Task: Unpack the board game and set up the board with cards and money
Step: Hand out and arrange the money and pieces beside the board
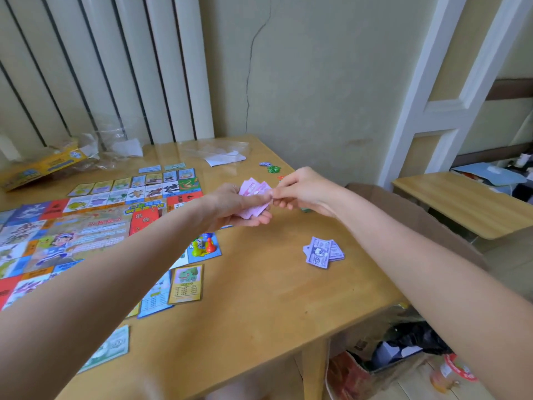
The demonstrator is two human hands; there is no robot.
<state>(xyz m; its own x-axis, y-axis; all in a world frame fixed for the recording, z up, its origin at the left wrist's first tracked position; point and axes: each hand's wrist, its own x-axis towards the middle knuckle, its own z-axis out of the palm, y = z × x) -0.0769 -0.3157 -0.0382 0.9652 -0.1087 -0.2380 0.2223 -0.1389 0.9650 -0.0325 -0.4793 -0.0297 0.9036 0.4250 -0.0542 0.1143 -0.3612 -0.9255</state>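
Observation:
The colourful game board (75, 232) lies open on the left of the wooden table (259, 290). Above its right edge my left hand (233, 209) cups a fan of pink money notes (255, 192). My right hand (302, 190) pinches the right end of those notes from the other side. A small pile of purple money notes (323, 252) lies on the table to the right. A green note (111, 346) rests near the front edge. Picture cards (186, 284) lie beside the board, and plastic pawns with a die (203, 246) stand on its corner.
The yellow game box (40, 168) and crumpled clear wrapping (115, 148) sit at the table's back left. A flat clear bag with paper (225, 157) and small green and blue tokens (271, 168) lie at the back. A low bench (467, 203) and floor clutter are right.

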